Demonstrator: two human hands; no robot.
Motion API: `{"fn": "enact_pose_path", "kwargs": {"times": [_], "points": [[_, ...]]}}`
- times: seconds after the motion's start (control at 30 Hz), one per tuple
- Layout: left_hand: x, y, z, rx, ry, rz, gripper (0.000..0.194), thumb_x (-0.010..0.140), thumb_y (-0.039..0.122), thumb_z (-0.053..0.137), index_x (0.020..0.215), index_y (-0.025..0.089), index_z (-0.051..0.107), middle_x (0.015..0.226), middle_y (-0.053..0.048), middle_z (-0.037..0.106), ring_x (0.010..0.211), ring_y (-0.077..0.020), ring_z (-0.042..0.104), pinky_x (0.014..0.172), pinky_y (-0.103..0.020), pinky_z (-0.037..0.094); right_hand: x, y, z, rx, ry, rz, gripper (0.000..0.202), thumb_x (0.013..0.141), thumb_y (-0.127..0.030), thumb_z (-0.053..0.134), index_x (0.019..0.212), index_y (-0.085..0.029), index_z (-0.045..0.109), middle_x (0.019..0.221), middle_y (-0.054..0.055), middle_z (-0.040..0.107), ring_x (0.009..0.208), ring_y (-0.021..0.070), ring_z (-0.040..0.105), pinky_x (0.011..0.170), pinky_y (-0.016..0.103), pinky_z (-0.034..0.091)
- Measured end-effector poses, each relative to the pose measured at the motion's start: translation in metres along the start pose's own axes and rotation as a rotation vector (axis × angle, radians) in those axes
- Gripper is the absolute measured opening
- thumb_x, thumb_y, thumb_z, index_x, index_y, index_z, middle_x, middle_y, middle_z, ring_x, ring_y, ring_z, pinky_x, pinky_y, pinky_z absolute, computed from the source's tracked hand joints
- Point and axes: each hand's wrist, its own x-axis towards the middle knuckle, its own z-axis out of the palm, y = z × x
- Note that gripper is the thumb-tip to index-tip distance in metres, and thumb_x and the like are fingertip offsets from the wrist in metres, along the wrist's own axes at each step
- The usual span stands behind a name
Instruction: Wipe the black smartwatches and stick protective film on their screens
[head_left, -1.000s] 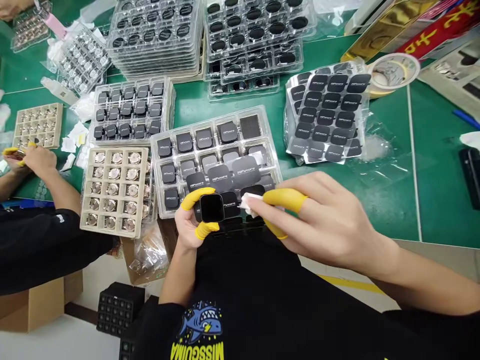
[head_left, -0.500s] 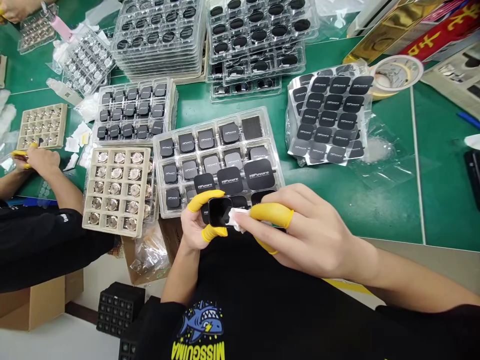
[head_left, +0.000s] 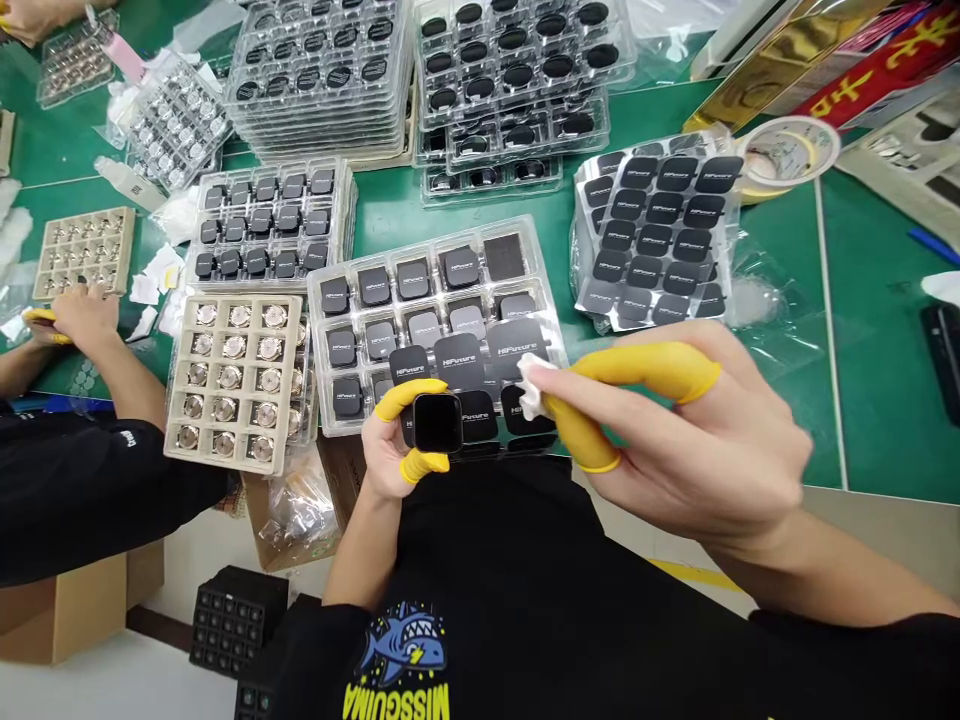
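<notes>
Yellow finger coverings [head_left: 409,399] wrap two digits of each hand I am watching from my remote seat. My left hand [head_left: 384,455] grasps a small, glossy black device with a rounded-square face [head_left: 438,423] by opposite edges, its face turned up to my camera. My right hand [head_left: 697,430] pinches a crumpled white wipe [head_left: 531,385] at the fingertips, apart from the device and to its right.

Just beyond both hands I see black rounded-square labels printed HiFuture [head_left: 459,362], overlapping the near part of a clear plastic compartment tray [head_left: 533,262] that holds more dark squares. Left of it sits a beige tray of round, rose-gold-coloured watches [head_left: 225,463]. To the right, clear sheets of black labels [head_left: 656,235] lie piled near a pale roll of tape [head_left: 814,150].

Farther back on the green tabletop [head_left: 780,400] rises a tall stack of clear plastic trays [head_left: 322,130]. At far left, I make out a co-worker's hand [head_left: 86,315] beside another small beige tray [head_left: 129,245].
</notes>
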Motion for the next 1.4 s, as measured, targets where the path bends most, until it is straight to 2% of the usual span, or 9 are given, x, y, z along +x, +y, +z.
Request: {"fn": "enact_pose_path", "kwargs": {"times": [0.17, 0.37, 0.6, 0.73, 0.8, 0.87, 0.93, 1.07, 1.4], "points": [[0.0, 0.001, -0.001, -0.03, 0.004, -0.007, 0.073, 0.075, 0.076, 0.102, 0.125, 0.024, 0.09, 0.107, -0.009, 0.091, 0.089, -0.0252, 0.089, 0.081, -0.032, 0.072, -0.023, 0.036, -0.006, -0.143, 0.098, 0.083, 0.043, 0.097, -0.007, 0.088, 0.132, -0.033, 0.086, 0.1, 0.007, 0.083, 0.084, 0.0252, 0.068, 0.072, 0.04, 0.056], [-0.007, 0.004, -0.011, -0.027, -0.013, -0.03, 0.071, 0.073, 0.068, 0.107, 0.126, 0.023, 0.09, 0.107, -0.01, 0.091, 0.089, -0.0257, 0.089, 0.082, -0.032, 0.072, -0.129, 0.133, -0.006, -0.191, -0.165, 0.234, 0.011, 0.088, -0.024, 0.097, 0.094, -0.03, 0.092, 0.063, 0.001, 0.065, 0.051, 0.0198, 0.053, 0.049, 0.037, 0.027], [-0.007, 0.006, -0.005, 0.012, -0.042, -0.004, 0.067, 0.076, 0.07, 0.104, 0.122, 0.022, 0.093, 0.1, -0.01, 0.093, 0.082, -0.0221, 0.088, 0.075, -0.027, 0.07, -0.182, 0.182, 0.005, -0.188, -0.061, 0.325, 0.036, 0.076, -0.023, 0.098, 0.053, -0.027, 0.071, 0.038, -0.003, 0.044, 0.037, 0.0132, 0.031, 0.047, 0.036, 0.015], [-0.005, 0.007, -0.003, 0.096, -0.033, 0.002, 0.072, 0.072, 0.076, 0.104, 0.115, 0.019, 0.094, 0.095, -0.011, 0.092, 0.077, -0.023, 0.088, 0.071, -0.028, 0.071, -0.169, 0.16, 0.004, -0.221, 0.095, 0.385, 0.025, 0.081, -0.041, 0.1, 0.072, -0.025, 0.083, 0.049, -0.001, 0.051, 0.046, 0.0155, 0.032, 0.046, 0.034, 0.022], [-0.007, 0.005, -0.003, 0.123, -0.043, 0.015, 0.072, 0.072, 0.076, 0.104, 0.115, 0.02, 0.094, 0.095, -0.01, 0.092, 0.076, -0.0233, 0.088, 0.07, -0.028, 0.071, -0.148, 0.124, 0.001, -0.195, 0.166, 0.444, 0.026, 0.094, -0.046, 0.092, 0.108, -0.024, 0.091, 0.074, 0.007, 0.072, 0.059, 0.0217, 0.055, 0.051, 0.035, 0.041], [-0.009, 0.003, -0.003, 0.149, -0.06, 0.037, 0.071, 0.071, 0.075, 0.105, 0.115, 0.02, 0.094, 0.098, -0.011, 0.092, 0.079, -0.0253, 0.09, 0.071, -0.029, 0.072, -0.119, 0.079, 0.001, 0.008, 0.157, 0.587, 0.043, 0.107, -0.038, 0.082, 0.149, -0.028, 0.081, 0.119, 0.015, 0.084, 0.099, 0.0291, 0.079, 0.078, 0.04, 0.063], [-0.012, 0.002, -0.003, 0.178, -0.081, 0.06, 0.071, 0.071, 0.073, 0.106, 0.118, 0.021, 0.094, 0.1, -0.011, 0.093, 0.083, -0.0275, 0.091, 0.075, -0.032, 0.074, -0.089, 0.038, 0.005, 0.318, 0.058, 0.626, 0.051, 0.112, -0.039, 0.077, 0.162, -0.032, 0.07, 0.136, 0.013, 0.082, 0.12, 0.0297, 0.08, 0.099, 0.046, 0.068], [-0.014, 0.003, -0.005, 0.211, -0.162, 0.074, 0.07, 0.077, 0.073, 0.102, 0.125, 0.023, 0.093, 0.105, -0.012, 0.093, 0.09, -0.0288, 0.091, 0.083, -0.035, 0.075, -0.055, 0.002, 0.024, 0.527, 0.021, 0.548, 0.048, 0.111, -0.043, 0.082, 0.156, -0.029, 0.073, 0.131, 0.01, 0.084, 0.109, 0.026, 0.081, 0.098, 0.045, 0.072], [-0.012, 0.001, -0.008, 0.273, -0.249, 0.216, 0.065, 0.084, 0.06, 0.103, 0.139, 0.027, 0.088, 0.11, -0.01, 0.092, 0.092, -0.0274, 0.09, 0.086, -0.034, 0.074, -0.057, 0.004, 0.037, 0.686, 0.061, 0.787, 0.042, 0.107, -0.05, 0.086, 0.14, -0.024, 0.079, 0.114, 0.007, 0.085, 0.094, 0.0205, 0.08, 0.09, 0.037, 0.072]]}}
